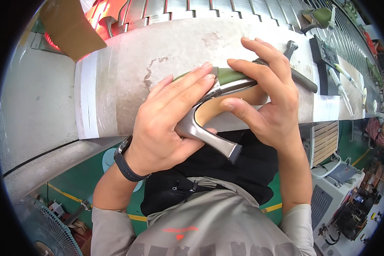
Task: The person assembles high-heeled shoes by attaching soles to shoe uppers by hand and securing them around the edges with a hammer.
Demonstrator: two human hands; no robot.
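Green and silver-grey is what fills the middle of my feed: a high-heeled shoe (210,106), right between the two hands. The left hand (166,115) is clamped on its back end, fingers laid flat over the upper and thumb tucked under the metallic heel (205,135), whose dark tip (235,154) sticks out below the grip, angled to the right. The right hand (271,89) is curved around the front part, thumb at the tan underside, fingers spread above the green upper (231,74). Can't tell from this angle whether that one is actually gripping or just resting there.

Just behind the left hand I can see a dark watch (132,166) on the wrist. Under and past the grip is a pale, stained worktable (128,72). Just beyond the right hand I've got a dark tool handle (304,81) lying on it, and further right a black holder (321,52) with a few slim pen-like sticks (340,91) beside it.

Farther out, past the far side of the grip, run metal slats (192,7), with another green shoe (322,18) off to the far right. Cardboard (74,30) stands far left, in reddish light, and a fan (51,226) sits low left of the grip.
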